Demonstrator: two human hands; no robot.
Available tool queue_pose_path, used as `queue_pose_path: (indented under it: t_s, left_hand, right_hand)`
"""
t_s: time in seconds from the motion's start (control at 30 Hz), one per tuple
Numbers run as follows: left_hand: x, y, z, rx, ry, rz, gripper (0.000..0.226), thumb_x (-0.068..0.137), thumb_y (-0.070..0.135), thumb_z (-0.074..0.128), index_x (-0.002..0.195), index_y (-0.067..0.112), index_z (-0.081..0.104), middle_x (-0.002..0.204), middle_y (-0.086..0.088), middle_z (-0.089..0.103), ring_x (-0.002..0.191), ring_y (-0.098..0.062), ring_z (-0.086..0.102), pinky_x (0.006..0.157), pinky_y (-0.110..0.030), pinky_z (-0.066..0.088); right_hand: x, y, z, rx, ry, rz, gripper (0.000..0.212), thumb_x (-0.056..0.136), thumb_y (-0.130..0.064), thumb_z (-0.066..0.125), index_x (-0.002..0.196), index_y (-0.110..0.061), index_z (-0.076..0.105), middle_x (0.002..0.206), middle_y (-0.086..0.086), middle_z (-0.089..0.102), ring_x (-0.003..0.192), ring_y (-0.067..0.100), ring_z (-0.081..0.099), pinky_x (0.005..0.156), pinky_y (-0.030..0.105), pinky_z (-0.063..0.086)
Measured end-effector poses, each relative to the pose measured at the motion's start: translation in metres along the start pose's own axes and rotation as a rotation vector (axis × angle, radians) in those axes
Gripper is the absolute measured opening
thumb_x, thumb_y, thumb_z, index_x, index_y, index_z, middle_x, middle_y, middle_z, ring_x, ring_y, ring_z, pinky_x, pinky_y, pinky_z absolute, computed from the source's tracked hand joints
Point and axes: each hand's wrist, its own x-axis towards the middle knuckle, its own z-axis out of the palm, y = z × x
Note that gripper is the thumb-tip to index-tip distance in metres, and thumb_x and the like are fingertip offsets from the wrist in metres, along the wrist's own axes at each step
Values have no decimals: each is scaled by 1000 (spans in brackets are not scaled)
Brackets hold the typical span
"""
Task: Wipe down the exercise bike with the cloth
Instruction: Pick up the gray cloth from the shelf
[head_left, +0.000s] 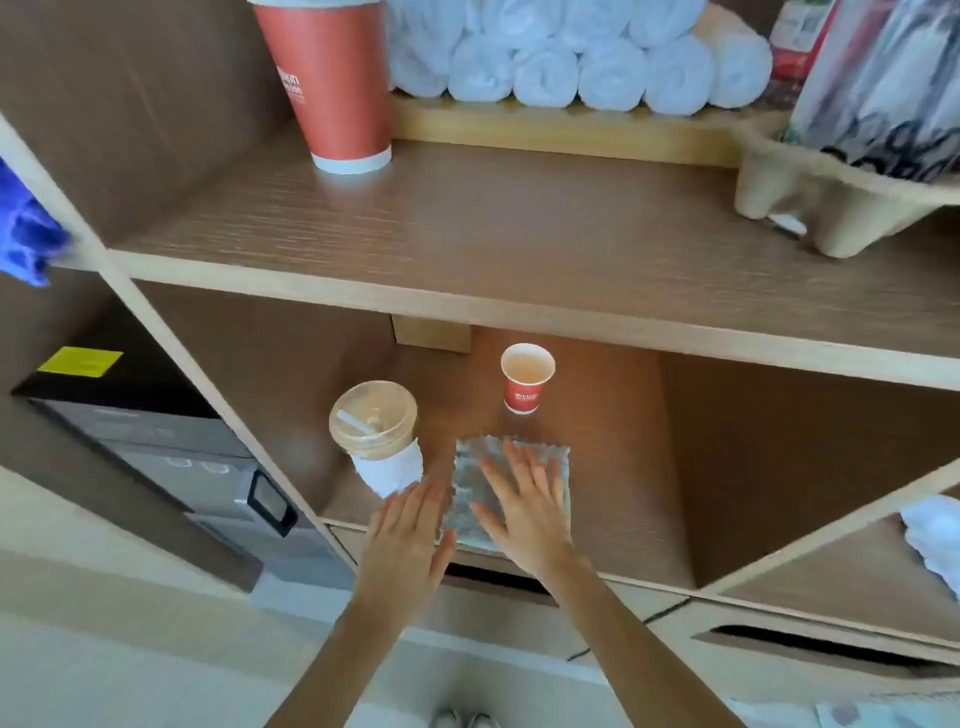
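No text here can be read with certainty; the marks seen are listed below.

- Large red paper cup (337, 88), upper shelf (519, 234): white lettering in short lines down its side, too blurred to spell out.
- Small red paper cup (524, 392), lower shelf (613, 467): one white printed line across the front, probably a brand mark, with unclear letters.
- Yellow label (80, 361) on top of the black machine (130, 410) at the left: print illegible.
- Red packet (795, 52), top right: pale label panel, blurred.
- Glossy bag (883, 93) in the cardboard cup carrier (831, 208): large black marks, perhaps letters, smeared.
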Motion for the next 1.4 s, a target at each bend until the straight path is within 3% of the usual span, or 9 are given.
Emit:
queue_pose_path:
  t_s: [0.07,0.27,0.37,0.47,0.63,0.7,0.8,1.13,1.4]
  left_hand:
    - [6,-2,2,-15,-2,4,58,99,42,25,117,3,63,117,-13,66,106,-30,64,92,-45,48]
    - [11,-2,11,-49,30,36,46,89,33,43,117,3,64,118,-11,65,108,-28,62,94,-44,49]
    - [11,-4,14,-47,19,51,42,88,31,51,119,4,63,119,-11,64,110,-28,61,95,-44,49]
    - [9,-6,18,-61,18,45,43,81,24,70,118,4,63,120,-11,64,112,-28,61,98,-44,47]
    - [1,-10,12,-35,3,57,45,88,32,46,118,4,63,121,-11,64,115,-26,59,98,-40,46]
    - [-1,-12,7,-29,-24,48,47,88,33,44,120,4,63,123,-10,63,116,-25,58,98,-38,46]
    - [-4,-14,0,-14,-44,44,47,88,33,44,120,4,62,124,-9,62,116,-24,58,99,-35,44]
    - [-5,-15,-31,-27,-9,31,47,89,34,42,118,4,63,119,-11,65,105,-27,63,89,-41,52]
    - [-48,-16,-59,33,130,-182,42,88,29,49,119,5,62,119,-10,63,104,-28,62,94,-41,46]
  right_hand:
    - [6,4,6,-39,-77,50,59,91,-62,35,142,-33,38,153,8,31,140,32,28,112,63,15]
    - [7,6,19,-115,-34,52,57,85,-65,33,128,-35,55,137,8,53,125,34,50,101,71,26]
    - [8,7,19,-92,32,51,48,85,-59,41,119,-33,61,129,6,59,117,32,55,97,63,38]
    - [6,7,23,-57,164,34,33,84,-49,49,107,-31,64,114,2,63,101,28,59,81,46,45]
    - [1,9,26,36,264,-27,23,78,-36,60,95,-23,68,96,2,66,82,26,60,70,38,49]
    - [1,9,24,71,290,-46,21,74,-30,66,92,-21,71,90,3,67,76,25,61,66,35,50]
    - [-1,7,17,108,350,-74,21,74,-25,59,90,-18,72,85,3,67,70,24,61,62,32,52]
    - [-19,-14,-25,158,593,-145,24,75,-21,62,96,-15,73,90,3,68,72,23,59,63,34,50]
    - [-10,-42,-39,268,555,-363,23,79,-26,63,99,-17,70,92,-1,66,78,20,54,72,30,48]
